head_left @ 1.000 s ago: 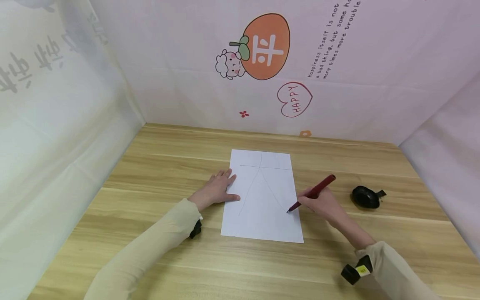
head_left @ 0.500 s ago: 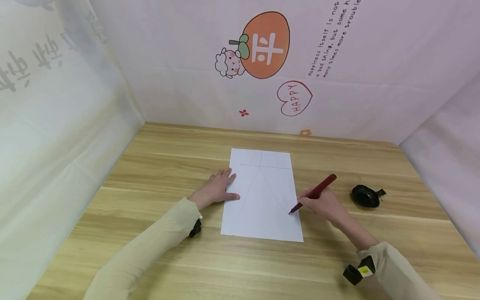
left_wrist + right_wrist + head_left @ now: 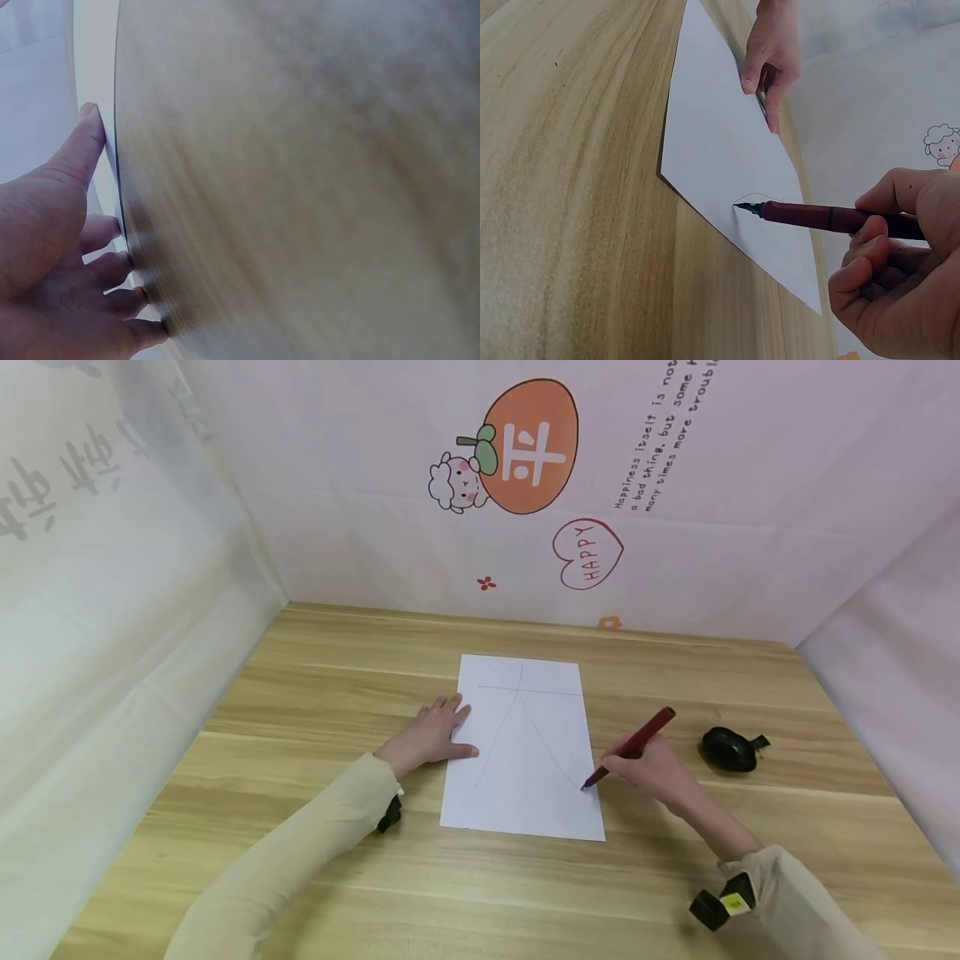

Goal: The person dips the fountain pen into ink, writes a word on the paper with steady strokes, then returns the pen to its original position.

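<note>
A white sheet of paper [image 3: 521,810] lies on the wooden table, bearing a thin crossbar, a short upright stroke and two long strokes that spread downward. With spread fingers, my left hand [image 3: 429,739] rests on the sheet's left edge, thumb laid on the paper. My right hand [image 3: 647,768] pinches a dark red fountain pen [image 3: 637,742] near the sheet's right edge. In the right wrist view the pen's nib [image 3: 748,207] meets the paper at the end of a curved line. The left wrist view shows my left thumb [image 3: 79,146] along the paper's edge.
A black rounded object with a short tab [image 3: 729,750] lies on the wooden table [image 3: 360,885], right of my right hand. White printed cloth [image 3: 375,485] hangs behind the table and along both sides. Each wrist wears a black camera mount.
The pen tip has moved slightly right and down across the paper, lengthening the right-hand stroke, which now bends near its lower end. My left hand stays on the sheet's left edge.
</note>
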`<state>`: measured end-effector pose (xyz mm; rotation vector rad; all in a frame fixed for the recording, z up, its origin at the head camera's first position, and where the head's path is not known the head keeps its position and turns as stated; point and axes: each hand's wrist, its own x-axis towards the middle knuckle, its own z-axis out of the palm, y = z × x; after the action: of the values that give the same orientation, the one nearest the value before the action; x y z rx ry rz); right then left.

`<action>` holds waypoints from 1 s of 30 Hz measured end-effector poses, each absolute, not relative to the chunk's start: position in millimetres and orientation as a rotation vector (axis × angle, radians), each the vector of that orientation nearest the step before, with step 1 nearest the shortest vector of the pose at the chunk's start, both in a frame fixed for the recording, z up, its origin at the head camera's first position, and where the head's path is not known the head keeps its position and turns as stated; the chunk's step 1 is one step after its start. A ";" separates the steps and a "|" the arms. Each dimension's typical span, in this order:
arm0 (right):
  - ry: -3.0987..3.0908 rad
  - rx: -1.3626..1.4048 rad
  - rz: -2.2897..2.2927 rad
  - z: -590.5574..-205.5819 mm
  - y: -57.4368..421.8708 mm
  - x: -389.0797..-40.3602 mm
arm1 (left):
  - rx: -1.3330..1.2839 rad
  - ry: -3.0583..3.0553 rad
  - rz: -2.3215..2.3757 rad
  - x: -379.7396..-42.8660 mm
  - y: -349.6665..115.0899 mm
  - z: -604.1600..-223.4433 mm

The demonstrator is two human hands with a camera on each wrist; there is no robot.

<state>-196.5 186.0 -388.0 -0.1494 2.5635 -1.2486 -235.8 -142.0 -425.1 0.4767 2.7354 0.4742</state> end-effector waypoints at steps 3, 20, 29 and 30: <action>2.572 -0.130 -1.232 -388.3 185.9 -196.5 | 0.483 2.735 0.474 -236.1 -142.3 -425.3; 2.584 -0.128 -1.146 -385.9 188.2 -195.4 | 0.486 2.734 0.455 -236.0 -142.3 -425.9; 2.527 -0.139 -1.181 -386.3 194.0 -197.5 | 0.491 2.735 0.459 -235.9 -142.4 -425.5; 2.528 -0.137 -1.180 -386.2 194.3 -197.5 | 0.492 2.735 0.459 -235.9 -142.5 -425.4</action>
<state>-197.5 194.3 -386.2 -0.1365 2.5278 -1.1802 -235.9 -142.5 -425.4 0.4917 2.7347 0.4595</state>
